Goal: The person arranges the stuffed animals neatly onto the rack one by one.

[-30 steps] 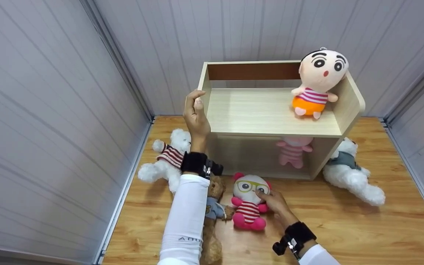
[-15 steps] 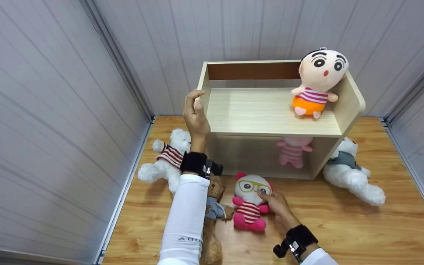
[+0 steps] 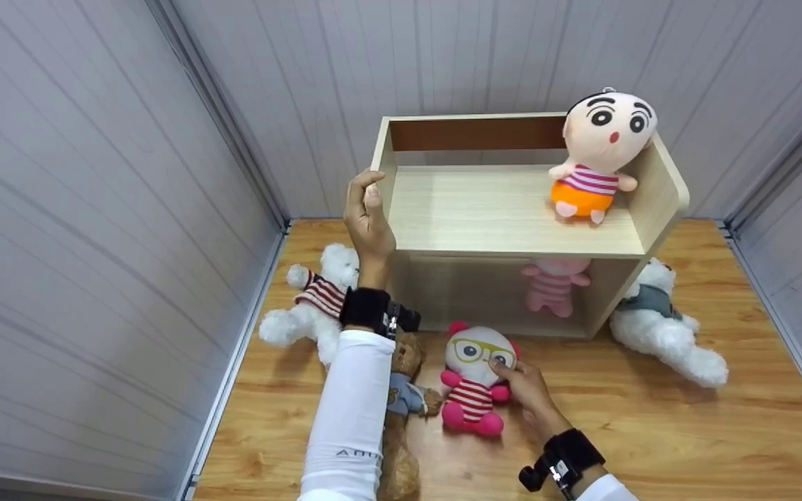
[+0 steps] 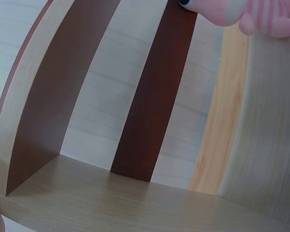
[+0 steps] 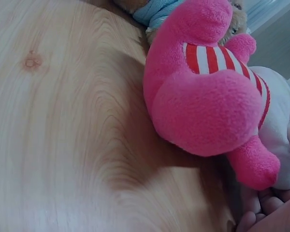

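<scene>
My right hand (image 3: 532,396) holds a pink-and-white panda plush toy (image 3: 470,396) by the side of its head, thumb on its face and fingers behind. The toy wears yellow-green glasses and a red-striped top, and leans back just above or on the floor; I cannot tell which. In the right wrist view its pink leg (image 5: 208,111) fills the middle. My left hand (image 3: 371,226) grips the left side panel of a pale wooden two-level shelf (image 3: 477,212), fingers curled at its front edge. A brown teddy bear (image 3: 406,396) lies between my arms, partly hidden by the left sleeve.
A big-headed doll (image 3: 589,160) sits on the upper level at right. Inside the lower level stands a pink striped plush (image 3: 551,292). White bears lie left (image 3: 321,299) and right (image 3: 665,334) of the shelf. Grey panel walls (image 3: 95,209) enclose the wooden floor (image 3: 651,431).
The panda's head has shifted slightly right and up with my right hand, while its feet stay nearly in place. My left hand keeps its place on the side panel.
</scene>
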`<control>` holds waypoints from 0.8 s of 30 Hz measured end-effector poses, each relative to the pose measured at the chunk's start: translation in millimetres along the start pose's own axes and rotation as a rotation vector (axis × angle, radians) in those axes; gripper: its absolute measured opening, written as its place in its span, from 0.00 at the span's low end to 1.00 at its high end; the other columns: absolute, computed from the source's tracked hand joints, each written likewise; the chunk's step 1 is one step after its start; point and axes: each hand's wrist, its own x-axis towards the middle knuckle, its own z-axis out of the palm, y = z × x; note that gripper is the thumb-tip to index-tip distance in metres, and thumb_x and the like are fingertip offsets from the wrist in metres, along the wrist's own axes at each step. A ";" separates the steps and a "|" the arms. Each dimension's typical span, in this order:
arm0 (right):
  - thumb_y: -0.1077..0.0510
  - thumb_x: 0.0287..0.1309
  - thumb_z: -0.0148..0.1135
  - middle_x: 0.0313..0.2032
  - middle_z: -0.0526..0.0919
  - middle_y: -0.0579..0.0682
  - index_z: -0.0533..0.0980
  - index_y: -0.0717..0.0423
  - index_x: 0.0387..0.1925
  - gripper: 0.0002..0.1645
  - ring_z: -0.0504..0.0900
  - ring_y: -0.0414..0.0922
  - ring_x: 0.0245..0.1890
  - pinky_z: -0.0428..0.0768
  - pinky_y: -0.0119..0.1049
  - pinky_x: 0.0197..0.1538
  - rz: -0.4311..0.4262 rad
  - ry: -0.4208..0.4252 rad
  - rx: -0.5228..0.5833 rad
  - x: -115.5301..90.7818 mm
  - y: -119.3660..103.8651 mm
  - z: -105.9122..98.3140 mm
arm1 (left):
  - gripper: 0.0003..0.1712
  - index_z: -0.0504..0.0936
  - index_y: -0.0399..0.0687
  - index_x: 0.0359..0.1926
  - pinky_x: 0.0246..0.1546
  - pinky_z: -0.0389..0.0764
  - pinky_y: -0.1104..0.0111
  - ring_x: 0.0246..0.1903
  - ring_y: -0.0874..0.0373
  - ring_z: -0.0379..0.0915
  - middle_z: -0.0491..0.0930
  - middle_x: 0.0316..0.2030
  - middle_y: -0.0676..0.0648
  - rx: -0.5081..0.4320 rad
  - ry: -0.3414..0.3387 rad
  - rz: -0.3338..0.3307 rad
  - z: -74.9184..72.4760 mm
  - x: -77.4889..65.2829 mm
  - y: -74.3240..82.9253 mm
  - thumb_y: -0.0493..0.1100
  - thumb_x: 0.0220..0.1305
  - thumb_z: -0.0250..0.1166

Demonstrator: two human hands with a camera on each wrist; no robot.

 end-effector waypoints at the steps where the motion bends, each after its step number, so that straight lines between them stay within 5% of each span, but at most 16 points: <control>1: 0.49 0.64 0.68 0.34 0.88 0.46 0.81 0.67 0.50 0.25 0.81 0.39 0.38 0.75 0.32 0.48 0.000 0.001 0.011 -0.6 -0.9 -0.6 | 0.43 0.79 0.25 0.46 0.58 0.71 0.67 0.47 0.42 0.74 0.80 0.46 0.30 0.006 0.001 -0.001 -0.1 0.0 0.1 0.68 0.74 0.49; 4: 0.48 0.63 0.69 0.34 0.88 0.45 0.81 0.67 0.51 0.26 0.81 0.37 0.37 0.78 0.31 0.44 -0.008 -0.007 0.034 -3.0 -4.2 -2.2 | 0.44 0.79 0.26 0.46 0.59 0.71 0.67 0.49 0.46 0.75 0.80 0.46 0.31 0.019 0.002 -0.003 -0.2 -0.1 0.4 0.69 0.74 0.49; 11: 0.56 0.62 0.70 0.39 0.87 0.51 0.78 0.70 0.54 0.25 0.83 0.39 0.37 0.84 0.32 0.41 -0.102 0.002 0.050 -9.5 -21.4 -3.0 | 0.43 0.79 0.25 0.46 0.56 0.71 0.67 0.43 0.29 0.70 0.80 0.45 0.30 0.004 -0.006 0.012 0.7 -0.1 0.3 0.67 0.74 0.49; 17: 0.59 0.61 0.70 0.43 0.87 0.58 0.78 0.69 0.55 0.23 0.84 0.41 0.38 0.86 0.34 0.39 -0.194 0.007 0.042 -17.3 -42.2 -5.2 | 0.45 0.79 0.26 0.46 0.59 0.71 0.66 0.48 0.40 0.74 0.81 0.46 0.31 0.019 0.001 0.006 0.8 -0.4 -0.4 0.70 0.73 0.48; 24: 0.61 0.58 0.72 0.36 0.86 0.54 0.80 0.68 0.49 0.20 0.82 0.39 0.33 0.85 0.35 0.35 -0.315 0.051 -0.018 -26.4 -63.3 -11.4 | 0.46 0.79 0.25 0.46 0.56 0.71 0.67 0.44 0.36 0.72 0.80 0.45 0.29 0.010 -0.002 -0.001 -0.9 0.2 -0.1 0.71 0.72 0.49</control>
